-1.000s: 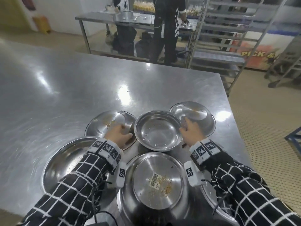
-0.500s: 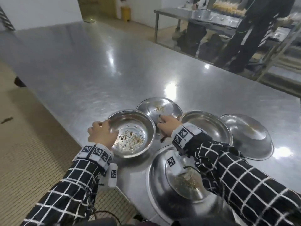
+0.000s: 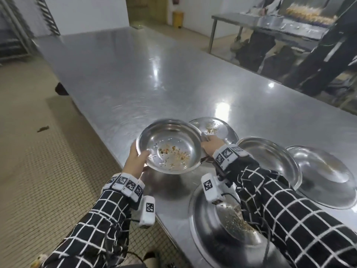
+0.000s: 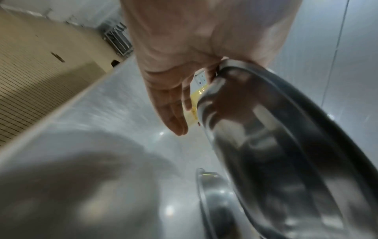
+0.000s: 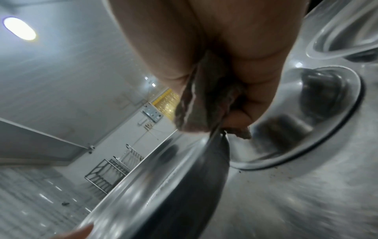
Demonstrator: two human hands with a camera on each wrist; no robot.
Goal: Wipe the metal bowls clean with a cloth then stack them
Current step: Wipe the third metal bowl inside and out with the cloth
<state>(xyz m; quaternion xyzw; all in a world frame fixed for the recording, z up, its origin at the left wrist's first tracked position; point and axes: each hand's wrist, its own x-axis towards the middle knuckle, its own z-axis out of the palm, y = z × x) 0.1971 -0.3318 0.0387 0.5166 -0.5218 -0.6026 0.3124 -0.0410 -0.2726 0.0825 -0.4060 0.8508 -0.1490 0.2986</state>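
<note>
A metal bowl [image 3: 170,149] with crumbs and scraps inside hangs tilted just above the steel table's near-left edge. My left hand [image 3: 139,157] grips its left rim, thumb inside, fingers underneath. In the left wrist view the fingers [image 4: 174,113] lie along the outer wall of the bowl [image 4: 276,129]. My right hand [image 3: 211,146] is at the bowl's right rim. The right wrist view shows it clutching a bunched brown-grey cloth [image 5: 196,110] against the rim of the bowl [image 5: 163,186].
On the table [image 3: 135,74] stand a crumb-strewn bowl [image 3: 212,128] behind, an upright bowl [image 3: 270,161], an upturned bowl [image 3: 324,175] at right, and a large dirty bowl [image 3: 208,229] under my right forearm. A person [image 3: 328,55] stands at a far table [image 3: 270,24].
Both hands moved from the middle bowls to the left bowl, and it has risen off the table, tilted. The head view has swung left.
</note>
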